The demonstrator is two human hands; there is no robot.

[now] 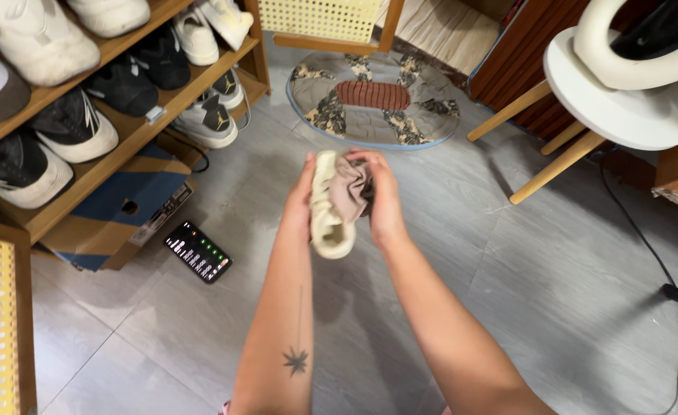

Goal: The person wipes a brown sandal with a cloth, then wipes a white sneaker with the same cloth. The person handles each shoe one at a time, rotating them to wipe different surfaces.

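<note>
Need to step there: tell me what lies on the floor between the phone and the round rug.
In the head view, only bare grey floor tiles lie between the phone and the round rug; a grey sneaker sits beside that stretch.

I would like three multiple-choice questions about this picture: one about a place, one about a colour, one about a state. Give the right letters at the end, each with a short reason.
1. Where does the phone lie?
A. on the floor beside the cardboard box
B. on the round stool
C. on a shelf of the shoe rack

2. What colour is the shoe in the hands?
A. black
B. cream
C. red

3. What is the state of the phone's screen?
A. dark
B. lit
C. covered by a cloth

Answers:
1 A: it lies on the grey floor tiles next to the box.
2 B: the left hand holds a cream shoe, while the right hand presses a beige cloth on it.
3 B: coloured rows glow on it.
</note>
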